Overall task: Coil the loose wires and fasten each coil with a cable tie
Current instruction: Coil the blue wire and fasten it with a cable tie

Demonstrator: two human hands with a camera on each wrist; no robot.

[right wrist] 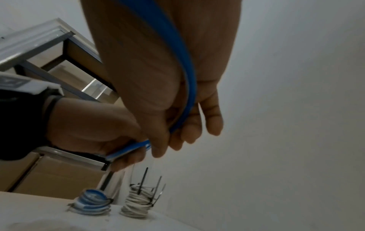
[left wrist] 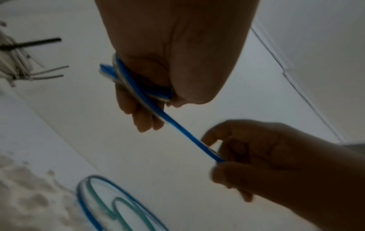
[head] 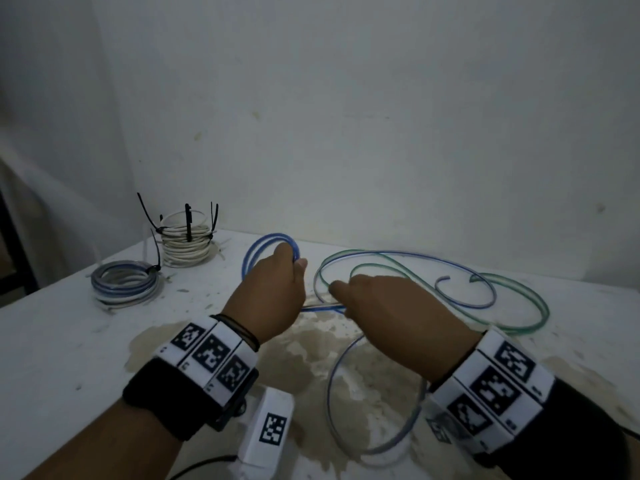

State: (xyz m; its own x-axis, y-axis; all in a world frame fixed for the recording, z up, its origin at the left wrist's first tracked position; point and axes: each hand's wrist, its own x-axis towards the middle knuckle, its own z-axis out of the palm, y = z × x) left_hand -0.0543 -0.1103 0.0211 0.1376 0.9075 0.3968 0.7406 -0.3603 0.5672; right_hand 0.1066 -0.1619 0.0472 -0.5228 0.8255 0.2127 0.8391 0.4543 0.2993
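Observation:
My left hand [head: 277, 289] grips a small coil of blue wire [head: 263, 245], its loops standing above the fist; the left wrist view shows the fingers [left wrist: 146, 118] curled round the blue wire [left wrist: 138, 84]. My right hand [head: 384, 299] pinches the same blue wire [left wrist: 189, 137] a short way along, close beside the left hand. The rest of the blue wire [head: 346, 393] trails in loose loops over the white table [head: 69, 341]. A loose green wire [head: 519, 327] lies in curves at the right.
At the back left lie a tied blue-and-grey coil [head: 124, 282] and a stack of tied white coils [head: 187, 244] with black cable ties [head: 188, 221] sticking up. A white wall [head: 346, 116] backs the table. Stains mark the middle of the tabletop.

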